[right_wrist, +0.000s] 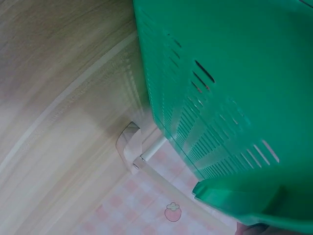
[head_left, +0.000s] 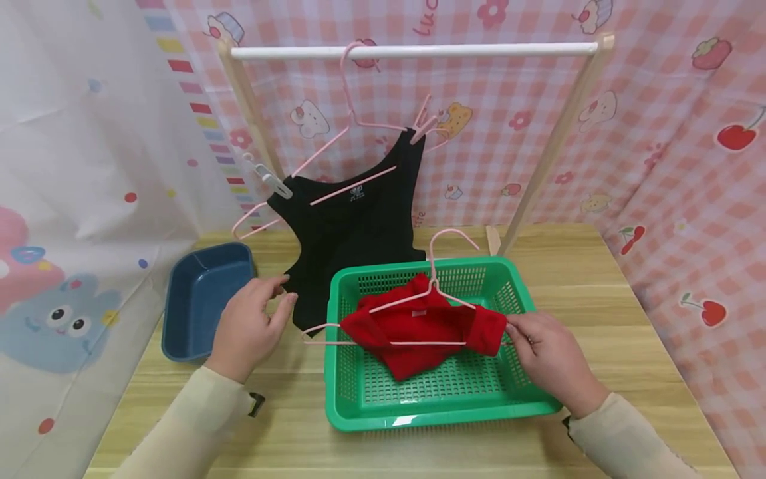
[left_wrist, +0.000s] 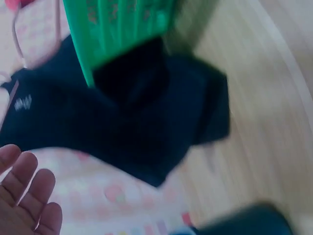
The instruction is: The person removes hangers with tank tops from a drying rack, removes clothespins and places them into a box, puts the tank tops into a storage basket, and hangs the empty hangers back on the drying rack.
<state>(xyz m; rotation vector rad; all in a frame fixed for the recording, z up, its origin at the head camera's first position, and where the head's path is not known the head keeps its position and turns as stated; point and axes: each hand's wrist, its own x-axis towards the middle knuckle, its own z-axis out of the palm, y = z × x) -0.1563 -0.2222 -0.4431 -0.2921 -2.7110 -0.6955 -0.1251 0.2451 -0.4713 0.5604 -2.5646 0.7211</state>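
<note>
A red garment lies in a green plastic basket, with a pink hanger threaded through it. My right hand pinches the garment's right end above the basket rim. To the left, my left hand holds nothing, fingers loosely bent beside the lower edge of a black tank top. That top hangs tilted on another pink hanger, a white clip at one shoulder and a pink clip at the other. In the left wrist view, the fingers are apart from the black cloth.
A white rail on wooden posts stands behind the basket and carries the black top's hanger. A dark blue tray sits left on the wooden table. Patterned cloth covers the back and right side.
</note>
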